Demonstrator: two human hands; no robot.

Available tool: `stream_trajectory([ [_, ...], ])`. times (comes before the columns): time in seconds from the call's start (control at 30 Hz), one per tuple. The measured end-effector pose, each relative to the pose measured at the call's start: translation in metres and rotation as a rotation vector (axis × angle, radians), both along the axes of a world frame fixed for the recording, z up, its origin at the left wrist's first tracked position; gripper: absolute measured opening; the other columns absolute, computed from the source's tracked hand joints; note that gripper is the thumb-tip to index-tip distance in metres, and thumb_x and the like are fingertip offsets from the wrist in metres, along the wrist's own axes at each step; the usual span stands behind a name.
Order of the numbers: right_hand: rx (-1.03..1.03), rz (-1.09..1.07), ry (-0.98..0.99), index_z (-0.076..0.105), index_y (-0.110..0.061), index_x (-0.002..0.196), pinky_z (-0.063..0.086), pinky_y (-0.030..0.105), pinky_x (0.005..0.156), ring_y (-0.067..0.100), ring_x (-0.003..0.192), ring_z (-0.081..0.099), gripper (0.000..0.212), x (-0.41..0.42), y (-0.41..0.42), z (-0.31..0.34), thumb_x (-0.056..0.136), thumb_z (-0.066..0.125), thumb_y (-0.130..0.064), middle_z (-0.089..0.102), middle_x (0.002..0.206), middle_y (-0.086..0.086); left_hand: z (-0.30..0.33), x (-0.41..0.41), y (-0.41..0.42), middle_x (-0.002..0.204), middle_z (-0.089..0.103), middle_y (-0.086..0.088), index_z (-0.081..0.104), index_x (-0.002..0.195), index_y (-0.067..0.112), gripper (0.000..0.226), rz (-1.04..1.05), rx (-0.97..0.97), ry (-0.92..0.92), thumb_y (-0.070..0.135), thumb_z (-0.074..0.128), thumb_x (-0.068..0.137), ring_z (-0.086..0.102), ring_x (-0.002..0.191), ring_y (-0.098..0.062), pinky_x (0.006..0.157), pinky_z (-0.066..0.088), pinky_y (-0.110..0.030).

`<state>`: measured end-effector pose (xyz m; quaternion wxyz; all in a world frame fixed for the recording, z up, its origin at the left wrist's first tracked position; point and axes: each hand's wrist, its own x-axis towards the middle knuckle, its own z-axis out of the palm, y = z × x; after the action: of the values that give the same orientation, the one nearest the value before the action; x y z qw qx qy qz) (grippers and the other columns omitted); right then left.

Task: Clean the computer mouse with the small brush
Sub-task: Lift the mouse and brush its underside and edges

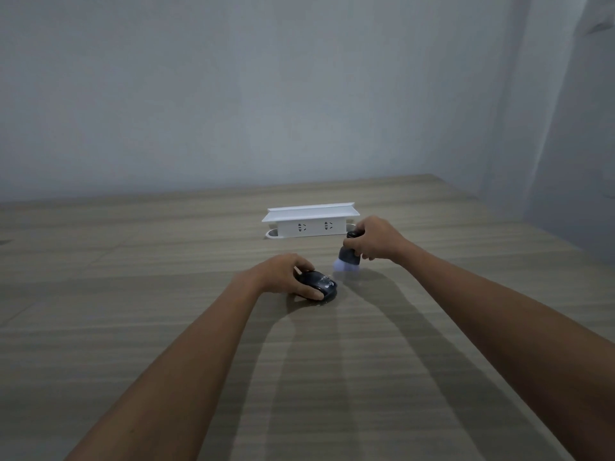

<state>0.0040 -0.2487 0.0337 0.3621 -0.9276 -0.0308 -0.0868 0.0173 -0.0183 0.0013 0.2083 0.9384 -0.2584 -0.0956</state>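
A wood-grain table (133, 327) fills the lower half of the view, running back to a plain pale wall (233, 94) on the far side and a second wall at the right. Toward the far middle of the table stands a white desktop socket box (311, 222) with a raised flap lid and two outlets on its near face.

Two bare forearms reach in from the near edge. The left hand (283, 272) curls over a dark computer mouse (321, 284), fingers wrapped across its far side and thumb along its near side, holding it against the tabletop near the centre of the scene. The mouse carries small pale markings on its top.

The right hand (376, 239) grips the dark handle of a small brush (348, 257), fingers closed round it. The brush is held roughly upright with its pale bristles pointing down, just to the right of and beyond the mouse, close to it but apart, and just in front of the socket box's right end.
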Motion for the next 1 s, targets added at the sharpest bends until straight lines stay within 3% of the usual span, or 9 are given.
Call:
stream_trajectory([
  [0.13,0.012,0.016,-0.006,0.072,0.009,0.079,0.050,0.027,0.050,0.025,0.058,0.060,0.022,0.001,0.006,0.000,0.080,0.065,-0.012,0.074,0.079,0.026,-0.010,0.003,0.007,0.108,0.071,0.012,0.069,0.116,0.029,0.076,0.037,0.001,-0.020,0.073,0.079,0.054,0.065,0.097,-0.007,0.092,0.055,-0.037],
  [0.23,0.029,0.027,-0.020,0.071,0.011,0.079,0.051,0.029,0.051,0.026,0.057,0.061,0.024,0.002,0.011,0.000,0.080,0.065,-0.012,0.073,0.078,0.028,-0.008,0.004,0.014,0.118,0.068,0.009,0.064,0.127,0.022,0.080,0.035,0.005,0.008,0.062,0.083,0.059,0.063,0.105,-0.009,0.097,0.051,-0.034],
  [0.37,0.041,0.039,-0.025,0.070,0.013,0.082,0.050,0.028,0.049,0.025,0.057,0.060,0.026,0.000,0.022,0.003,0.080,0.066,-0.013,0.073,0.078,0.028,-0.006,0.003,0.018,0.107,0.070,0.012,0.068,0.121,0.023,0.059,0.021,-0.014,0.047,0.047,0.083,0.070,0.064,0.102,-0.011,0.090,0.049,-0.030],
  [0.47,0.018,0.041,-0.045,0.068,0.010,0.073,0.046,0.023,0.044,0.021,0.048,0.055,0.026,-0.002,0.032,0.006,0.079,0.067,-0.015,0.067,0.063,0.018,-0.011,0.003,0.017,0.100,0.074,0.011,0.073,0.112,0.027,0.060,0.035,-0.019,0.040,0.060,0.081,0.063,0.067,0.094,-0.009,0.086,0.053,-0.031],
  [0.57,-0.022,0.059,-0.087,0.057,-0.009,0.054,0.042,0.024,0.048,0.011,0.045,0.050,0.030,-0.005,0.041,0.010,0.079,0.070,-0.017,0.056,0.051,-0.002,-0.014,-0.001,0.012,0.080,0.072,0.011,0.076,0.102,0.024,0.057,0.102,-0.071,0.025,0.061,0.083,0.059,0.065,0.076,-0.007,0.067,0.048,-0.024],
  [0.73,-0.064,0.099,-0.123,0.050,-0.009,0.052,0.033,0.024,0.047,0.014,0.053,0.045,0.036,-0.011,0.056,0.015,0.078,0.072,-0.018,0.055,0.057,0.005,-0.019,-0.009,0.002,0.055,0.061,0.013,0.075,0.079,0.021,0.044,0.170,-0.159,0.005,0.059,0.083,0.061,0.054,0.052,-0.002,0.055,0.037,-0.021],
  [0.87,-0.093,0.132,-0.096,0.062,0.000,0.062,0.033,0.024,0.045,0.014,0.054,0.044,0.026,-0.015,0.061,0.017,0.076,0.074,-0.020,0.055,0.061,0.007,-0.019,-0.015,0.002,0.071,0.071,0.011,0.075,0.090,0.041,0.024,0.137,-0.218,0.048,0.051,0.083,0.069,0.061,0.059,0.001,0.060,0.043,-0.018],
  [0.93,-0.115,0.147,-0.088,0.068,0.007,0.070,0.033,0.024,0.046,0.015,0.054,0.043,0.028,-0.017,0.063,0.016,0.075,0.074,-0.020,0.055,0.061,0.010,-0.019,-0.016,0.004,0.085,0.075,0.012,0.072,0.104,0.052,0.034,0.093,-0.257,0.079,0.047,0.082,0.072,0.064,0.070,0.001,0.070,0.048,-0.016],
  [1.0,-0.136,0.145,-0.093,0.066,0.008,0.070,0.034,0.025,0.047,0.016,0.054,0.044,0.028,-0.017,0.063,0.015,0.074,0.074,-0.019,0.058,0.062,0.015,-0.021,-0.016,0.004,0.082,0.075,0.014,0.074,0.099,0.048,0.030,0.122,-0.272,0.086,0.046,0.083,0.070,0.065,0.072,-0.001,0.069,0.047,-0.017],
])
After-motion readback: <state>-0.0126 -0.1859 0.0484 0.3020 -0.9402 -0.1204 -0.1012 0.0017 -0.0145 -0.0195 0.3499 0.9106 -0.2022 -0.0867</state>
